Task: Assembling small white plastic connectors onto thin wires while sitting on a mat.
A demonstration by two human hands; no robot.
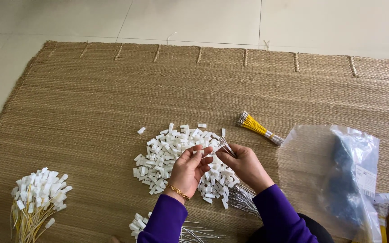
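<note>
My left hand, with a gold bracelet on the wrist, pinches a small white plastic connector above a heap of white connectors on the woven mat. My right hand sits just to its right, holding thin white wires whose metal tips point toward the connector. The fingertips of both hands nearly touch. Purple sleeves cover both forearms.
A bundle of yellow wires lies right of the heap. Loose white wires lie under my right arm. Finished yellow wires with white connectors lie at the lower left. A clear plastic bag rests at the right. The straw mat covers a tiled floor.
</note>
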